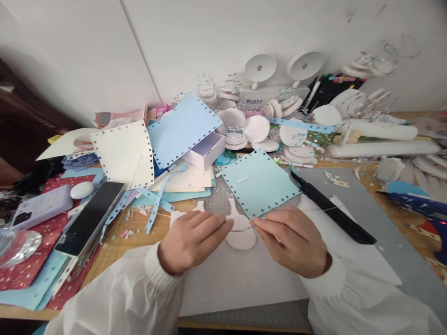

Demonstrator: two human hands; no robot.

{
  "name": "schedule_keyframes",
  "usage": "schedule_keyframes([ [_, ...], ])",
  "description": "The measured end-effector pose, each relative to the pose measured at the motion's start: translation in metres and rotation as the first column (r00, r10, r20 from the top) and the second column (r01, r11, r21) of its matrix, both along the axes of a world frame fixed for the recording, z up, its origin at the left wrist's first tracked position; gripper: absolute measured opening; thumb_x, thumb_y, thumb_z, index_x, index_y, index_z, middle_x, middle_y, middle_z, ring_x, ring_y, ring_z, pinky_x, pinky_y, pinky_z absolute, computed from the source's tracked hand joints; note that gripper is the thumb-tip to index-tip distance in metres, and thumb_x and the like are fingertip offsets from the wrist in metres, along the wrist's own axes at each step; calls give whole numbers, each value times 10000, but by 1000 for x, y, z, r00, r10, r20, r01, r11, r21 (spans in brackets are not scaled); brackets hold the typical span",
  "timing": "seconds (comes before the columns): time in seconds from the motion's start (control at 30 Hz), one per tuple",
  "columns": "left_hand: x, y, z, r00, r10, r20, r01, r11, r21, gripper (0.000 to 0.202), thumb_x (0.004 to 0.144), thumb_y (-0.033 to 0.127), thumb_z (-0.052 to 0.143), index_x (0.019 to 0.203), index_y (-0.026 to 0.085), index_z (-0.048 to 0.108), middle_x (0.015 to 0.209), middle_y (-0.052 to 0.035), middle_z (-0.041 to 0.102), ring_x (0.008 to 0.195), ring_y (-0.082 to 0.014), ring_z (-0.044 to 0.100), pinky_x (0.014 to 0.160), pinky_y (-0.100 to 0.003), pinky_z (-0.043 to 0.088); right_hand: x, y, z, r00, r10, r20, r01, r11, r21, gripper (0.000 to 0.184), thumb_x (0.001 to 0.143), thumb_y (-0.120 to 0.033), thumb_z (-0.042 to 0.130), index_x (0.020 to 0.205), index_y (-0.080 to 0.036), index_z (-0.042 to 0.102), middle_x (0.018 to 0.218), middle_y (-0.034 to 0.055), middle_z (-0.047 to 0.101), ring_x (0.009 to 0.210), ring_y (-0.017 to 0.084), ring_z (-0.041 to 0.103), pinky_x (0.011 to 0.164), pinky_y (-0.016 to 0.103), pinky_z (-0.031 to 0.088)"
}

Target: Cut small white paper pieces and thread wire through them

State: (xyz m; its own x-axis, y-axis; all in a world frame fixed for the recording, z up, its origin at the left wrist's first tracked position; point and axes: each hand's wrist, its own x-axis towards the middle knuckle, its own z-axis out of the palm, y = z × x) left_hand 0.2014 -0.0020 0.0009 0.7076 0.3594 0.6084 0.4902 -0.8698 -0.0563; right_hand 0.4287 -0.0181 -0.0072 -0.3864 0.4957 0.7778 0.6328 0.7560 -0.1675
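My left hand [190, 239] and my right hand [291, 237] meet fingertip to fingertip over a white cut-out paper shape [240, 235] lying on a white sheet [244, 274]. Both hands have their fingers pressed together in a pinch. What they pinch between them is too small to make out. A light blue card with punched holes along its edges [258, 182] lies just beyond my right fingertips, its near corner touching them. White sleeves cover both wrists.
A black cutter [331, 209] lies right of the card on a grey cutting mat [380, 223]. At left are a phone [89, 218], a cream punched card [124, 153] and a blue punched card [181, 128]. White paper discs [256, 128], marker pens [331, 86] and rolls crowd the back.
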Motion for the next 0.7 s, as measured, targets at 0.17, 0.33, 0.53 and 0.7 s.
schedule_keyframes([
  [0.17,-3,-2,9,995,-97,34,93,990,110,199,865,75,521,1040,78,615,824,-58,683,582,-120,588,457,-264,408,-1,-3,3,982,87,-170,-132,952,-277,137,828,-82,584,894,-191,633,758,30,636,685,142,587,623,279,482],
  [0.33,-4,-7,11,995,-97,5,95,983,160,211,795,125,659,1005,128,653,787,-10,695,542,-93,569,444,-259,382,2,-3,4,978,119,-170,-171,926,-337,142,821,-71,588,879,-197,620,743,24,623,665,136,577,588,266,466],
  [0.53,-4,-9,10,998,-45,49,39,992,118,199,776,180,716,963,135,662,767,23,715,564,-78,596,460,-252,374,0,-1,-3,989,124,-82,-142,955,-260,113,820,-74,617,881,-169,612,748,30,633,660,122,578,577,251,462],
  [0.7,1,-6,7,983,-76,166,71,997,37,176,779,203,714,913,106,653,723,-4,710,561,-95,600,508,-258,391,0,-1,-4,989,43,138,-47,999,23,87,787,-74,663,830,-143,632,691,25,649,601,130,552,533,281,429],
])
